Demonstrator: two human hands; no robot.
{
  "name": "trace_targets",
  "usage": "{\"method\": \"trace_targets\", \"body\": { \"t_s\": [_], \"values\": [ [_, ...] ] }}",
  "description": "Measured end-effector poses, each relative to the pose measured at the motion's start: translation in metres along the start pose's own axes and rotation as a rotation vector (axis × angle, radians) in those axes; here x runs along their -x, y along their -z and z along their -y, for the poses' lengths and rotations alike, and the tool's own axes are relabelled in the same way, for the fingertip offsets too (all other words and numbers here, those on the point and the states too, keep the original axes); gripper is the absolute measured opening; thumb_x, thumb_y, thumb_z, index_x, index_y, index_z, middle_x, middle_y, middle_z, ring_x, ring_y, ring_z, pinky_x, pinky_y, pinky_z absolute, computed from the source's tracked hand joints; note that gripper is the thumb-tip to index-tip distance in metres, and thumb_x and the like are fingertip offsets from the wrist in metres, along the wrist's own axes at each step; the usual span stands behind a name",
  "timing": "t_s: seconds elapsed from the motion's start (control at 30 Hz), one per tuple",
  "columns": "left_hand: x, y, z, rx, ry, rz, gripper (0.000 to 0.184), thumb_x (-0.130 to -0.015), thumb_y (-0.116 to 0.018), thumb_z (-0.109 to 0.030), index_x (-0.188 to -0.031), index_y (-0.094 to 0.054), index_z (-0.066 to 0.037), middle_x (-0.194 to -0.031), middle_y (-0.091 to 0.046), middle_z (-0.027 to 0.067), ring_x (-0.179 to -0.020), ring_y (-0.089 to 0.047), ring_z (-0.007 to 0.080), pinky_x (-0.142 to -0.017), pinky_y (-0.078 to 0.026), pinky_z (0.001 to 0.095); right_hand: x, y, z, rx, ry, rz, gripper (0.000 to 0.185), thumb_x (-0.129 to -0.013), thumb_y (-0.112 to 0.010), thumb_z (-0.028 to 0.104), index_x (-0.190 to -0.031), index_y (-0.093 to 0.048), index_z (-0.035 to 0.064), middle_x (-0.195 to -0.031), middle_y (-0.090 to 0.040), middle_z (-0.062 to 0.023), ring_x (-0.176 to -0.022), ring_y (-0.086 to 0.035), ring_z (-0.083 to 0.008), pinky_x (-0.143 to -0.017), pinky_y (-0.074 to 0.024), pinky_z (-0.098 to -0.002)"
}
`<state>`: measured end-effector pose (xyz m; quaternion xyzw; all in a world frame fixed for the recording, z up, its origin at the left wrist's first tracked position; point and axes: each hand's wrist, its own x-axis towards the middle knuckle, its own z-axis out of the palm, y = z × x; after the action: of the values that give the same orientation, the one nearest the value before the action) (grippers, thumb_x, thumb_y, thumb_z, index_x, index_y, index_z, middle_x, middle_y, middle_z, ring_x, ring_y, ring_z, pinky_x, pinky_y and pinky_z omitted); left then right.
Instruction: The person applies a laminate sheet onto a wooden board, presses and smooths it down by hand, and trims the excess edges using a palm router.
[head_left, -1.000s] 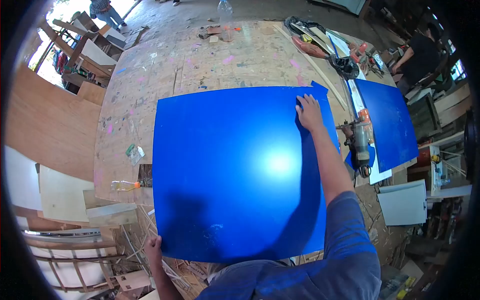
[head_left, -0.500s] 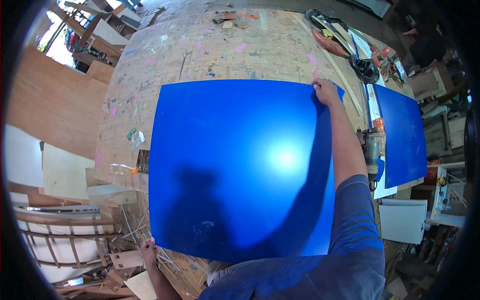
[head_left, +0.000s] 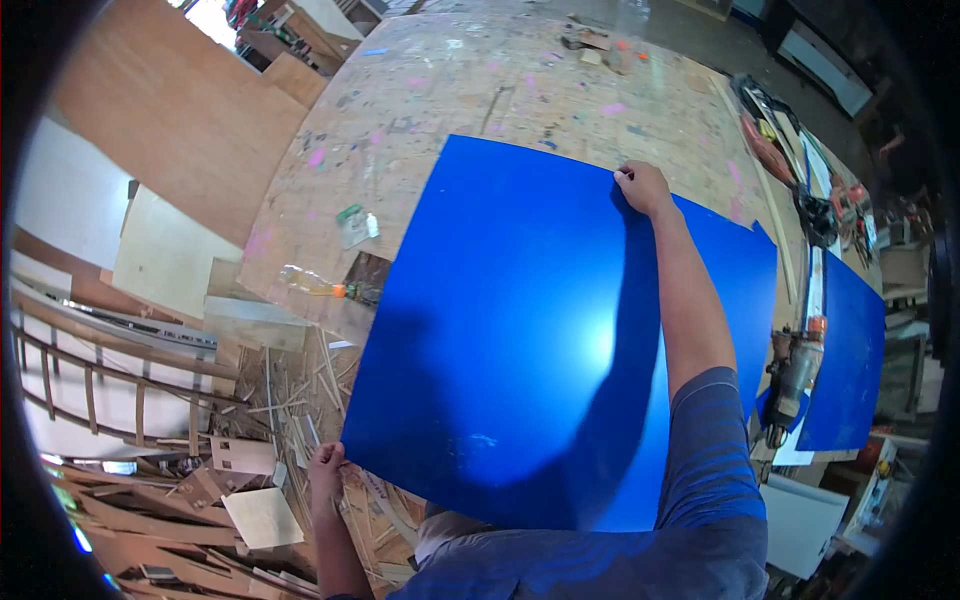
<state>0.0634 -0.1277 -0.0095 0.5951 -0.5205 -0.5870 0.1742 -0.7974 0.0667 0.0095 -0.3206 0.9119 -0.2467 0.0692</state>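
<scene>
A large glossy blue sheet (head_left: 500,300) lies over the near part of the worktable and reaches up to my body. Its near left corner is pinched by my left hand (head_left: 327,468), fingers closed. My right hand (head_left: 643,188) has its fingers closed on the far edge, around the middle of that side. My forearm crosses the sheet and casts a shadow on it. A small notch shows near the far right corner. Left of the sheet are a clear bottle with an orange cap (head_left: 312,282) and a small plastic packet (head_left: 353,226).
The paint-spotted worktable (head_left: 430,90) extends beyond the sheet. On the right lie a power tool (head_left: 795,385), another blue sheet (head_left: 848,350) and a long wooden strip (head_left: 765,190). Wood scraps (head_left: 290,420) litter the floor at left, near leaning boards (head_left: 170,240).
The camera view has turned, so the table and sheet appear rotated clockwise. My right hand now holds the far edge farther from the right corner. My left hand stays at the near left corner.
</scene>
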Motion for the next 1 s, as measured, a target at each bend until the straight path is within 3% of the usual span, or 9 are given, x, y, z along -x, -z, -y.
{"method": "trace_targets", "body": {
  "t_s": [0.2,0.37,0.47,0.57,0.67,0.77,0.93,1.0],
  "values": [
    [0.003,-0.005,-0.002,0.017,-0.050,-0.001,0.019,-0.105,-0.080,-0.020,-0.113,-0.074,-0.003,-0.097,-0.076,0.0021,-0.080,-0.068,0.0112,-0.073,-0.055,0.0287,-0.058,-0.069,0.117,0.000,0.044,0.028,0.036,-0.102,-0.070,0.035,-0.119,-0.083,0.0055,-0.122,-0.080,-0.0196,-0.117,-0.075,-0.0389,-0.102,-0.0581,-0.0496],
    [0.006,-0.006,-0.021,0.074,0.044,0.045,0.017,-0.103,-0.083,-0.016,-0.108,-0.073,-0.002,-0.099,-0.076,0.0059,-0.088,-0.072,0.0137,-0.078,-0.062,0.0300,-0.088,-0.121,0.201,0.043,0.108,0.007,0.037,-0.105,-0.067,0.034,-0.123,-0.081,0.0049,-0.123,-0.080,-0.0216,-0.117,-0.074,-0.0406,-0.104,-0.0573,-0.0501],
    [0.004,-0.007,-0.035,0.108,0.098,0.084,0.018,-0.101,-0.084,-0.014,-0.107,-0.073,-0.001,-0.099,-0.077,0.0066,-0.090,-0.074,0.0161,-0.086,-0.063,0.0337,-0.093,-0.138,0.242,0.079,0.122,-0.002,0.039,-0.106,-0.064,0.032,-0.133,-0.076,0.0054,-0.130,-0.077,-0.0229,-0.122,-0.072,-0.0408,-0.107,-0.0554,-0.0495],
    [-0.005,0.000,-0.043,-0.024,0.099,0.132,0.019,-0.100,-0.084,-0.013,-0.109,-0.074,0.001,-0.100,-0.078,0.0083,-0.092,-0.075,0.0173,-0.090,-0.062,0.0352,-0.087,-0.150,0.251,0.162,0.214,0.034,0.047,-0.110,-0.060,0.035,-0.150,-0.067,0.0108,-0.147,-0.068,-0.0257,-0.138,-0.063,-0.0427,-0.120,-0.0462,-0.0533],
    [-0.026,0.015,-0.037,-0.130,0.024,0.292,0.024,-0.098,-0.086,-0.014,-0.112,-0.075,0.003,-0.103,-0.079,0.0100,-0.094,-0.075,0.0185,-0.090,-0.061,0.0353,-0.048,-0.136,0.219,0.233,0.127,-0.066,0.058,-0.112,-0.054,0.048,-0.164,-0.055,0.0220,-0.166,-0.050,-0.0277,-0.158,-0.044,-0.0433,-0.131,-0.0304,-0.0594],
    [-0.043,0.018,-0.047,-0.110,0.103,0.414,0.029,-0.097,-0.088,-0.015,-0.114,-0.075,0.004,-0.105,-0.079,0.0105,-0.095,-0.075,0.0187,-0.090,-0.061,0.0358,-0.005,-0.093,0.132,0.242,-0.011,-0.102,0.061,-0.113,-0.048,0.054,-0.168,-0.050,0.0263,-0.175,-0.037,-0.0279,-0.166,-0.029,-0.0450,-0.135,-0.0158,-0.0634],
    [-0.064,-0.008,-0.073,-0.201,0.021,0.508,0.025,-0.099,-0.084,-0.013,-0.116,-0.074,0.003,-0.104,-0.078,0.0059,-0.093,-0.071,0.0140,-0.087,-0.056,0.0311,0.098,0.009,-0.027,0.403,-0.502,-0.186,0.068,-0.112,-0.044,0.060,-0.171,-0.045,0.0248,-0.177,-0.032,-0.0286,-0.168,-0.022,-0.0453,-0.132,-0.0116,-0.0723],
    [-0.071,-0.031,-0.087,-0.310,-0.116,0.449,0.022,-0.102,-0.081,-0.013,-0.116,-0.074,0.002,-0.103,-0.077,0.0038,-0.092,-0.069,0.0125,-0.086,-0.055,0.0298,0.140,0.037,-0.090,0.384,-0.659,-0.253,0.070,-0.113,-0.045,0.059,-0.173,-0.041,0.0235,-0.179,-0.030,-0.0270,-0.168,-0.023,-0.0440,-0.131,-0.0136,-0.0732]
  ]
}}
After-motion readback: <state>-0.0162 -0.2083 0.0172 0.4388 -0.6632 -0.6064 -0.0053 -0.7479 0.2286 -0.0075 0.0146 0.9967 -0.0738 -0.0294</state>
